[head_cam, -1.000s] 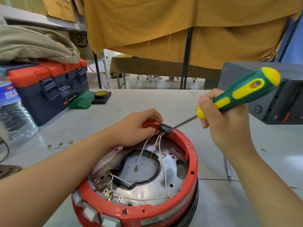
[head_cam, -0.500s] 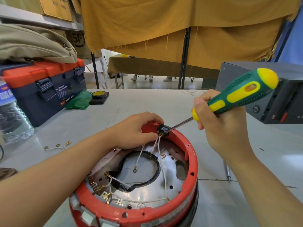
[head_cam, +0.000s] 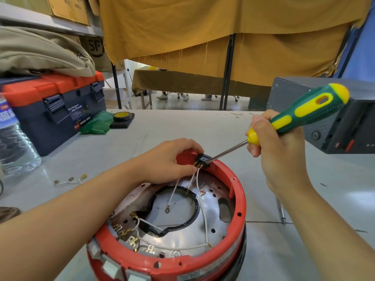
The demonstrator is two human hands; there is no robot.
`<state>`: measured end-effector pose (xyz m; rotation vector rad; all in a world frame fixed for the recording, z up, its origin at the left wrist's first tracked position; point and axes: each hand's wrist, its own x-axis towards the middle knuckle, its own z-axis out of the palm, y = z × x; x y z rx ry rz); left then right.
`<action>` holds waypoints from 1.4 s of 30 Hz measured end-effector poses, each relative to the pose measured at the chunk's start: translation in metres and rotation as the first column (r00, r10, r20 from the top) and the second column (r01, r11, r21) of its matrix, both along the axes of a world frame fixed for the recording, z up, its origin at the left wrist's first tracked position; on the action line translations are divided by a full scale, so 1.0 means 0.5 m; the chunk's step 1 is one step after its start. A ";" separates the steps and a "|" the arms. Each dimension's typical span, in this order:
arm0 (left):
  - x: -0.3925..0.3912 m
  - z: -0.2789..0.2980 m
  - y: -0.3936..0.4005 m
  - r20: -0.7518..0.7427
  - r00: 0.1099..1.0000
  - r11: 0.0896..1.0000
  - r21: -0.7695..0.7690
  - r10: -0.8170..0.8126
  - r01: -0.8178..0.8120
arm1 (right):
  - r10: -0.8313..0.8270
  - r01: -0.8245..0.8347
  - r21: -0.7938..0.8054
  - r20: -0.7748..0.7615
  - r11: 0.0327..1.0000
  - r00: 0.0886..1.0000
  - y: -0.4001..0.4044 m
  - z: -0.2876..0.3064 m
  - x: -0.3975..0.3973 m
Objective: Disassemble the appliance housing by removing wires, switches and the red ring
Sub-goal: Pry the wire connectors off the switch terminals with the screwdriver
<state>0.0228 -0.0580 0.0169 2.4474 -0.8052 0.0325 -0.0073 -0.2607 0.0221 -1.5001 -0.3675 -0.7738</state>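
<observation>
At the far rim of the red ring (head_cam: 229,201), my screwdriver (head_cam: 300,116) tip meets the black switch (head_cam: 203,160)
My left hand (head_cam: 172,161) pinches it from the left; my right hand (head_cam: 278,145), fist wrapped round the handle, angles in from upper right

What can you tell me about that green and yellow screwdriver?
The green and yellow screwdriver has a chunky, rubbery-looking handle with a yellow cap and a slim shiny metal shaft. The right hand grips the handle's lower end, tilting it so the handle points up and right. Its tip meets the small black switch block on the far rim of the round red ring.
</observation>
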 end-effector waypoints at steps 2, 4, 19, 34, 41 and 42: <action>0.000 0.000 0.000 0.002 1.000 1.000 0.000 -0.001 0.001 | 0.006 -0.005 0.035 -0.029 0.999 1.000 -0.003 -0.003 0.004; -0.002 0.001 0.000 0.000 1.000 1.000 0.002 -0.002 0.002 | 0.011 -0.006 0.077 -0.058 0.997 0.998 -0.007 -0.005 0.008; -0.005 0.001 -0.003 -0.013 1.000 1.000 -0.004 0.014 -0.014 | 0.027 -0.013 0.074 -0.192 0.997 0.981 0.024 -0.042 0.023; -0.008 0.003 -0.003 -0.029 0.999 1.000 -0.014 0.025 -0.025 | -0.044 0.047 0.090 -0.032 0.995 0.999 -0.007 -0.001 0.003; -0.007 0.003 -0.004 -0.027 0.999 1.000 -0.005 0.023 -0.023 | -0.036 0.037 -0.038 0.024 0.999 0.999 -0.001 0.003 -0.008; -0.006 0.002 -0.003 -0.026 0.999 1.000 -0.006 0.021 -0.021 | -0.030 0.032 -0.053 0.033 0.998 0.999 0.000 0.004 -0.010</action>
